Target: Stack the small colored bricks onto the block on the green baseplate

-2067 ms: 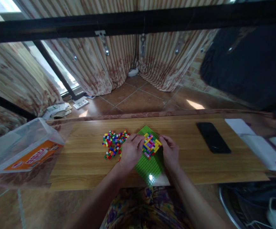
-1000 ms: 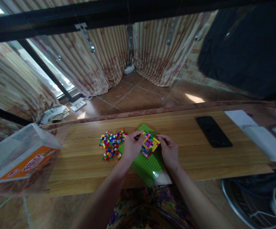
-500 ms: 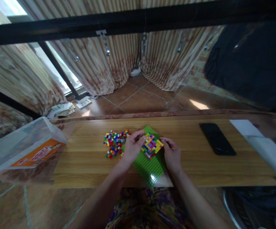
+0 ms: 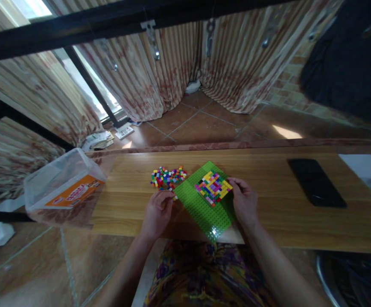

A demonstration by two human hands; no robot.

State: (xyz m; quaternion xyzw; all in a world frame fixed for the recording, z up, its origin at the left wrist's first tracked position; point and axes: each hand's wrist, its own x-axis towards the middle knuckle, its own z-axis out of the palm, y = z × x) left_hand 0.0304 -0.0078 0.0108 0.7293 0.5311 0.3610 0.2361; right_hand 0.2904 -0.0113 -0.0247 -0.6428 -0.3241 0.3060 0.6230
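Observation:
A green studded baseplate (image 4: 194, 204) lies turned cornerwise on the wooden table. On its far part sits a flat multicoloured mosaic of small bricks (image 4: 213, 187), with much yellow and pink. At the mosaic's right corner, my right hand (image 4: 245, 200) is closed, thumb and finger pinching by the baseplate's edge; the exact contact is partly hidden. My left hand (image 4: 158, 213) is off the mosaic, left of the baseplate, at the near side of a pile of loose small bricks (image 4: 166, 177). Its fingers are curled with tips together, and anything between them is too small to make out.
On the left stands a clear plastic tub (image 4: 66, 183) with an orange label. A black phone (image 4: 316, 182) lies to the right on the table (image 4: 268, 217), with white paper (image 4: 361, 170) beyond it. A dark metal bar (image 4: 118, 32) crosses overhead.
My left hand has moved from the mosaic leftward to the loose bricks, uncovering the mosaic's left side. My right hand stays at the mosaic's right corner. The view has shifted and tilted slightly.

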